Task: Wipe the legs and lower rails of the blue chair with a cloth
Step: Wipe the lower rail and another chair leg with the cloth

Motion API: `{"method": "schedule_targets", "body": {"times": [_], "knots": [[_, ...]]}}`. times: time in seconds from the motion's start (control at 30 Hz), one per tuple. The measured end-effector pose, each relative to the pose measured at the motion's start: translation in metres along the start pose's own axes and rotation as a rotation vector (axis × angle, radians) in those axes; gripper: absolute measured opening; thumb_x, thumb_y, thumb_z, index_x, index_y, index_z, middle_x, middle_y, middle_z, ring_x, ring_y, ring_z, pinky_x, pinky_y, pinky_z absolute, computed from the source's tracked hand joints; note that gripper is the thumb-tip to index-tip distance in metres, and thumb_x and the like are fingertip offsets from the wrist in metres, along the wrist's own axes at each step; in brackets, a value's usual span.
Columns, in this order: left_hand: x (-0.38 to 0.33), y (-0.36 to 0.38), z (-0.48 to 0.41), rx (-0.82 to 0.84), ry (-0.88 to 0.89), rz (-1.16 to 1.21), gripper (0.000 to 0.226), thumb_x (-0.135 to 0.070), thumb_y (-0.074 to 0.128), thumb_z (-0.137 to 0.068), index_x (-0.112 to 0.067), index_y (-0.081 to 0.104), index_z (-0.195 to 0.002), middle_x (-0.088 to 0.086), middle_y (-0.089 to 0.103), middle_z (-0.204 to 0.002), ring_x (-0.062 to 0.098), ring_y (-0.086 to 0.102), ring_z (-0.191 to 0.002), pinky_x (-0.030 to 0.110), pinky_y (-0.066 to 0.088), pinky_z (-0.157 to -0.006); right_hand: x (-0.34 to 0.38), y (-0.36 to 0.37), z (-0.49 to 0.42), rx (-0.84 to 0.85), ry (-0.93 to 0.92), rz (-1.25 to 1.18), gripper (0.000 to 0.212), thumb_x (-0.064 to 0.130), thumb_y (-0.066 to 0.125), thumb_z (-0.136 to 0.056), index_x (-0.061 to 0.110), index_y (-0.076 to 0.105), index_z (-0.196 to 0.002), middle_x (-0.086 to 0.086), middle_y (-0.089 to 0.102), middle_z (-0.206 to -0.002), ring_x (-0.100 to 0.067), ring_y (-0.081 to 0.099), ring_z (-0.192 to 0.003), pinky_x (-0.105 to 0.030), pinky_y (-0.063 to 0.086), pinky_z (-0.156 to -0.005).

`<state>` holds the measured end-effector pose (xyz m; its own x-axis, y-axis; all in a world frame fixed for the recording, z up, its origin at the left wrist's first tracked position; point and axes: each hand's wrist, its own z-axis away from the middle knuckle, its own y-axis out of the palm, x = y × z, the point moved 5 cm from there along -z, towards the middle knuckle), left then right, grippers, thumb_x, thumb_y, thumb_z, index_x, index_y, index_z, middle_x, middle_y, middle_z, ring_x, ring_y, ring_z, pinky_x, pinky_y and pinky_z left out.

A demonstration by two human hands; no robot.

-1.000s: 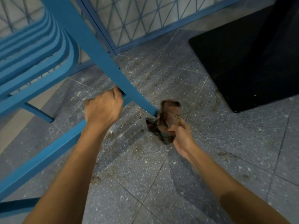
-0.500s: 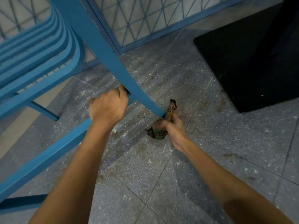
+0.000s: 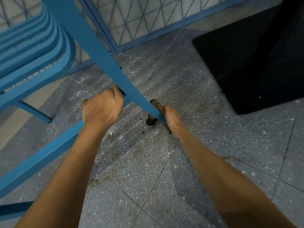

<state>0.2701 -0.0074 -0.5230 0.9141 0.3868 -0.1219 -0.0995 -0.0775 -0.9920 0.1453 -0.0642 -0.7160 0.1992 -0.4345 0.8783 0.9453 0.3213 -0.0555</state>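
chair: blue chair (image 3: 49, 51) filled the left half of the frame, slatted seat upper left.
leg: one leg (image 3: 105, 63) ran diagonally from top left down to centre.
rail: lower rail (image 3: 41, 157) ran from centre out to the lower left edge.
cloth: dark patterned cloth (image 3: 156, 105) sat just right of centre, wrapped on the leg's bottom end. Bits showed above and below the leg; the rest was hidden by the hand.
right hand: right hand (image 3: 172, 118) was clamped on the cloth, fingers curled round cloth and leg together, pressing from the leg's right side.
left hand: left hand (image 3: 102, 111) was a closed fist round the rail, right where it met the leg. It sat up and left of the cloth, with the leg between the two hands.
chair handling: stiff frame, material unclear. The paint looked smooth, so probably slick to bare skin. Judged light enough to steady one-handed. Best hold was the rail/leg joint.
cloth handling: soft and limp, it conforms to the leg. Best bunched in the palm so it wraps several faces.
foot: could not tell if it touched the floor (image 3: 148, 178); cloth and hand covered it.
step: judged to be wiping the leg's lowest part. No cloth on the rail.
rest: black base (image 3: 246, 63) upper right, blue lattice (image 3: 148, 18) along the top.
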Motion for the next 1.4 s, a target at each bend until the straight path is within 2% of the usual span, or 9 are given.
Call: {"method": "schedule_targets", "body": {"times": [0.2,0.3,0.4,0.53,0.73,0.9,1.07,1.17,1.4], "knots": [[0.003,0.001,0.001,-0.150,0.018,0.035,0.020,-0.012,0.034,-0.095,-0.003,0.049,-0.086,0.021,0.052,-0.072,0.034,0.049,-0.059,0.054,0.040,-0.082,0.086,0.015,0.021,0.115,-0.244,-0.030,0.034,0.027,0.029,-0.100,0.019,0.045,-0.072,-0.002,0.051,-0.078,-0.011,0.045,-0.066,-0.027,0.033,-0.055],[-0.001,-0.007,0.006,-0.289,-0.008,-0.022,0.032,-0.018,0.034,-0.094,-0.014,0.038,-0.063,0.000,0.028,-0.049,0.016,0.022,-0.044,0.051,0.036,-0.086,0.098,0.015,0.029,0.099,-0.274,-0.053,0.035,0.025,0.028,-0.099,0.019,0.039,-0.066,0.001,0.047,-0.070,-0.013,0.042,-0.063,-0.030,0.033,-0.056],[0.005,-0.011,0.013,-0.333,-0.024,-0.075,0.034,-0.020,0.034,-0.093,-0.015,0.036,-0.060,-0.004,0.020,-0.047,0.020,0.027,-0.048,0.055,0.036,-0.090,0.094,0.024,0.036,0.101,-0.287,-0.059,0.035,0.025,0.029,-0.098,0.020,0.037,-0.064,0.002,0.045,-0.068,-0.014,0.041,-0.062,-0.031,0.032,-0.057],[0.039,-0.016,0.025,-0.328,-0.066,-0.174,0.032,-0.018,0.035,-0.089,-0.007,0.045,-0.060,0.014,0.044,-0.048,0.035,0.045,-0.057,0.060,0.032,-0.095,0.084,0.058,0.047,0.158,-0.259,-0.101,0.030,0.029,0.031,-0.091,0.020,0.036,-0.062,0.001,0.044,-0.066,-0.017,0.041,-0.065,-0.034,0.032,-0.062],[0.097,-0.014,0.038,-0.219,0.030,-0.288,0.056,-0.033,0.022,-0.081,0.000,0.067,-0.089,0.026,0.066,-0.079,0.043,0.060,-0.082,0.058,0.030,-0.096,0.070,0.109,0.074,0.313,-0.241,-0.169,0.024,0.043,0.036,-0.074,0.022,0.044,-0.067,-0.005,0.049,-0.070,-0.020,0.045,-0.068,-0.038,0.034,-0.065],[0.132,-0.016,0.037,-0.076,0.023,-0.256,0.072,-0.047,0.015,-0.071,-0.015,0.064,-0.113,0.018,0.066,-0.109,0.038,0.057,-0.106,0.042,0.027,-0.100,0.045,0.108,0.070,0.419,-0.185,-0.482,0.023,0.023,0.047,-0.091,0.018,0.063,-0.075,-0.007,0.060,-0.085,-0.017,0.055,-0.083,-0.032,0.044,-0.077],[0.141,-0.004,0.026,-0.060,-0.008,-0.221,0.046,-0.043,0.025,-0.081,-0.023,0.060,-0.104,0.005,0.067,-0.102,0.028,0.058,-0.102,0.042,0.031,-0.098,-0.067,0.092,0.038,0.285,0.130,0.066,0.041,0.045,0.034,-0.099,0.020,0.066,-0.099,-0.006,0.061,-0.108,-0.021,0.057,-0.107,-0.037,0.042,-0.098],[0.142,-0.003,0.027,-0.055,0.000,-0.209,0.044,-0.043,0.024,-0.083,-0.023,0.060,-0.100,0.006,0.066,-0.098,0.029,0.060,-0.098,0.042,0.031,-0.096,-0.079,0.096,0.034,0.283,0.223,0.104,0.051,0.050,0.033,-0.098,0.015,0.060,-0.121,-0.008,0.059,-0.124,-0.023,0.055,-0.117,-0.037,0.039,-0.105],[0.134,-0.010,0.032,-0.091,-0.002,-0.169,0.049,-0.044,0.031,-0.089,-0.014,0.064,-0.110,0.016,0.066,-0.107,0.035,0.058,-0.100,0.041,0.030,-0.102,0.038,0.127,0.086,0.523,-0.209,-0.060,0.049,0.045,0.027,-0.101,0.019,0.050,-0.136,-0.007,0.055,-0.135,-0.018,0.054,-0.121,-0.035,0.040,-0.105]]}}
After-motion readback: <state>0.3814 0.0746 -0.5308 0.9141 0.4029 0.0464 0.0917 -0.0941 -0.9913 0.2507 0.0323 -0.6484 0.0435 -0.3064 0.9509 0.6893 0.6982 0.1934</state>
